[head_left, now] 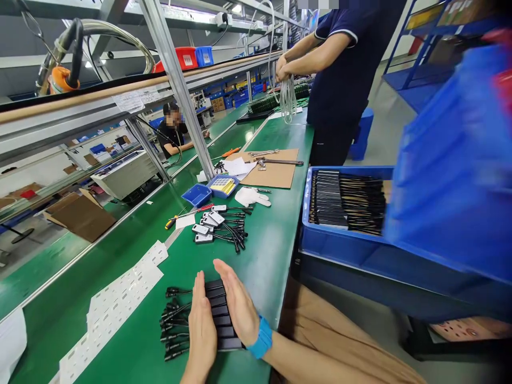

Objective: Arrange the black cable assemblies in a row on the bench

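Note:
A row of several black rectangular modules (224,310) lies side by side on the green bench, their short black cables (172,325) with connectors pointing left. My left hand (201,322) is held flat on edge against the cable side of the row, fingers straight. On the opposite side my right hand (240,304), with a blue band at the wrist, lies flat along the modules' other ends. Neither hand is wrapped round anything. Farther up the bench is a loose pile of similar modules (205,230) with pale faces and black cables.
White perforated label sheets (120,298) lie at the left. Beyond the pile are a white glove (252,197), blue trays (197,195), a screwdriver (171,222) and cardboard (276,173) with wrenches. A blue crate (344,240) of black modules stands right. A standing co-worker (340,69) holds looped cable.

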{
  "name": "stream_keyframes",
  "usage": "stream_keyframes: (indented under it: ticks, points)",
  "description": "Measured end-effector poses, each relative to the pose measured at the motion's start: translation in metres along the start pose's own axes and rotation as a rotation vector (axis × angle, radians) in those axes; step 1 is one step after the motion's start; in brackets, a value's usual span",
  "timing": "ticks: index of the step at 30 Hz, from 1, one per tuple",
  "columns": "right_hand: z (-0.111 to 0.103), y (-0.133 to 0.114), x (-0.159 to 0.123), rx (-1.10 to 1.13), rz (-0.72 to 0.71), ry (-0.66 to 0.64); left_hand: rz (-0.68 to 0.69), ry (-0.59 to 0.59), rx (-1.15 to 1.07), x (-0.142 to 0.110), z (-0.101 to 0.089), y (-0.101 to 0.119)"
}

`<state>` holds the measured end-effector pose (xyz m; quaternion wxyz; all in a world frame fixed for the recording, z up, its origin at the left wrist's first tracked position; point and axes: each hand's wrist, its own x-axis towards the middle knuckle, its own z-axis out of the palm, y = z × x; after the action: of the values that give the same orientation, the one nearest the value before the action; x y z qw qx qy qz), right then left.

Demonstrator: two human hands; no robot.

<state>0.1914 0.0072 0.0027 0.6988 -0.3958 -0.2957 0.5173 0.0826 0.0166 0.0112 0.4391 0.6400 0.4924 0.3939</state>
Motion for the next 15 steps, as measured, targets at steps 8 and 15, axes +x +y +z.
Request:
stream_keyframes:
  ticks: [8,15]
  points:
    - [-0.028,-0.033,0.002,-0.475,-0.170,-0.389,-0.098,-0.030,-0.297,0.017,-0.016,0.006]
    - [-0.064,-0.159,0.010,-0.037,-0.742,0.225,-0.093,0.037,-0.561,0.020,-0.018,0.011]
